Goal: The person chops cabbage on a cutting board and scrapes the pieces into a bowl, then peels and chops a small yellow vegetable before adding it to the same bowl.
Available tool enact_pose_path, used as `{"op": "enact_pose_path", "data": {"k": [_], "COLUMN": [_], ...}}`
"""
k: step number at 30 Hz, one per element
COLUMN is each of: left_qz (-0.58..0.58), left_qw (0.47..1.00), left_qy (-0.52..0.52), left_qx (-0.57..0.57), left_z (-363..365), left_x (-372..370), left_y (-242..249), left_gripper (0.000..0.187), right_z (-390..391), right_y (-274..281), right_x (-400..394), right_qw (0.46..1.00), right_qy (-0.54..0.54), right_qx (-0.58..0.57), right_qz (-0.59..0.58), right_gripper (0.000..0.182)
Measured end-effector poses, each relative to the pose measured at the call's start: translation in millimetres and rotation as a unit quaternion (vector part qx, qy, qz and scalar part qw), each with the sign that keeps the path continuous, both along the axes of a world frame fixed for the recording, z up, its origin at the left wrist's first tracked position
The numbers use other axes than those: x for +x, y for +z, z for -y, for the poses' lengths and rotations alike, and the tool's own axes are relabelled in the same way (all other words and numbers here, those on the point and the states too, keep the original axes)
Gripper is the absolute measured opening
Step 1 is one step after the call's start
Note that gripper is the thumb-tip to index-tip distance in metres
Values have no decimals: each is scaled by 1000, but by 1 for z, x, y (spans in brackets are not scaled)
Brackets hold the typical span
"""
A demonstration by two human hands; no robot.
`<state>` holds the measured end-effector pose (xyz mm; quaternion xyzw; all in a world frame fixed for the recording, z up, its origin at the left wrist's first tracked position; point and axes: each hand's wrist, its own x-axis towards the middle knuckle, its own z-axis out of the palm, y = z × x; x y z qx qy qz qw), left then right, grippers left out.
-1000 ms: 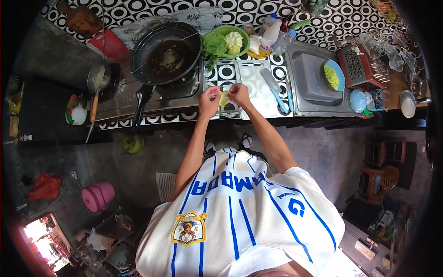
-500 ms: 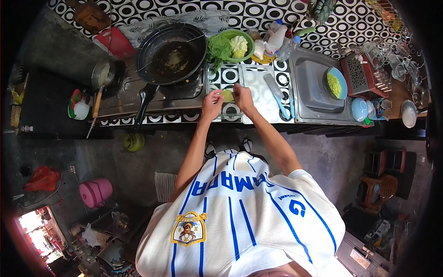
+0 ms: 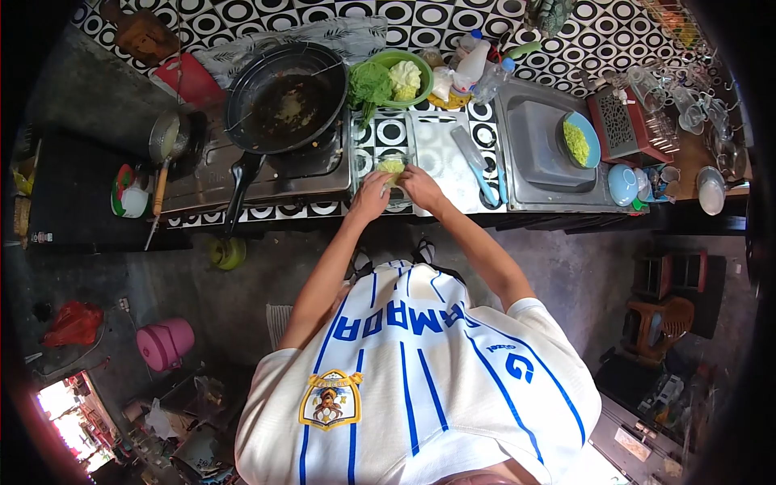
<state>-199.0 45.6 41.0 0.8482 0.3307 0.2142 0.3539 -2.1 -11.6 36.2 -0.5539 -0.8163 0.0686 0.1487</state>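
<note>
My left hand (image 3: 372, 196) and my right hand (image 3: 421, 187) are close together over the front of the counter. Both are closed on a pale yellow-green cabbage leaf (image 3: 391, 167), which lies between their fingertips. Below the hands is a clear glass dish (image 3: 398, 203), partly hidden by them. To the right of my right hand is a pale cutting board (image 3: 437, 149). A knife with a light blue handle (image 3: 487, 192) rests near the board's right side. Beyond the hands, a green bowl (image 3: 426, 95) holds leafy greens (image 3: 370, 87) and a pale cabbage piece (image 3: 405, 80).
A black wok (image 3: 284, 97) sits on the stove, its handle (image 3: 241, 190) jutting over the front edge. Left of it is a small saucepan (image 3: 169, 133). Bottles (image 3: 473, 66) stand behind the board. In the sink (image 3: 517, 194), a blue bowl (image 3: 594, 145) holds shredded greens.
My hands have lowered slightly and come nearer each other, and the leaf looks more bunched between them. The whole view has shifted a little to the left.
</note>
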Motion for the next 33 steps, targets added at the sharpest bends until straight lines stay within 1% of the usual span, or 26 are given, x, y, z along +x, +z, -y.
{"op": "enact_pose_path", "data": {"k": [1, 2, 4, 5, 6, 8, 9, 12, 13, 16, 17, 20, 21, 24, 27, 28, 30, 33], "left_qz": [-2, -5, -18, -27, -37, -16, -5, 58, 94, 170, 145, 109, 100, 101, 46, 61, 90, 178], "left_qw": [1000, 999, 998, 998, 998, 997, 997, 997, 994, 982, 983, 994, 994, 987, 991, 991, 990, 964], "left_qy": [-12, -23, -39, -42, -45, -53, -57, -43, -48, -41, -32, -17, -42, -114, -121, -108, -81, 12], "left_qx": [23, 45, 39, 37, 36, 45, 49, -21, -31, -77, -110, -6, 5, 51, -44, -55, -78, -199], "left_z": [0, 0, 1, 1, 1, -3, -5, -13, -18, -29, -32, -38, -44, -56, -65, -64, -60, -54], "left_x": [-1, -2, -1, 0, 2, 4, 7, 15, 19, 25, 26, 29, 29, 32, 34, 34, 33, 33], "left_y": [-7, -14, -11, -9, -7, -4, -3, 4, 8, 26, 33, 45, 49, 54, 55, 56, 58, 46], "left_gripper": [43, 43, 44, 44, 44, 41, 40, 36, 34, 31, 33, 37, 44, 44, 44, 42, 38, 36], "right_z": [0, -2, -10, -12, -12, -14, -14, -15, -14, -9, -9, -9, -11, -15, -19, -19, -21, -24], "right_y": [5, 6, 4, 5, 10, 30, 36, 54, 61, 83, 84, 80, 77, 71, 74, 76, 73, 63], "right_x": [2, 4, 11, 17, 19, 21, 24, 29, 28, 26, 26, 25, 25, 26, 26, 25, 24, 23], "right_qw": [1000, 999, 995, 994, 988, 960, 953, 927, 909, 894, 889, 877, 877, 878, 879, 879, 861, 816], "right_qy": [2, -1, -6, 3, -19, -65, -79, -121, -124, -138, -143, -147, -139, -117, -101, -97, -143, -215], "right_qx": [-4, -37, -103, -87, -92, -99, -101, -106, -99, -82, -81, -81, -80, -82, -71, -65, -65, -83], "right_qz": [22, 11, -11, -59, -124, -253, -274, -339, -386, -417, -427, -450, -454, -457, -460, -463, -484, -530], "right_gripper": [17, 17, 17, 15, 15, 15, 17, 23, 25, 20, 18, 14, 14, 15, 17, 17, 17, 19]}}
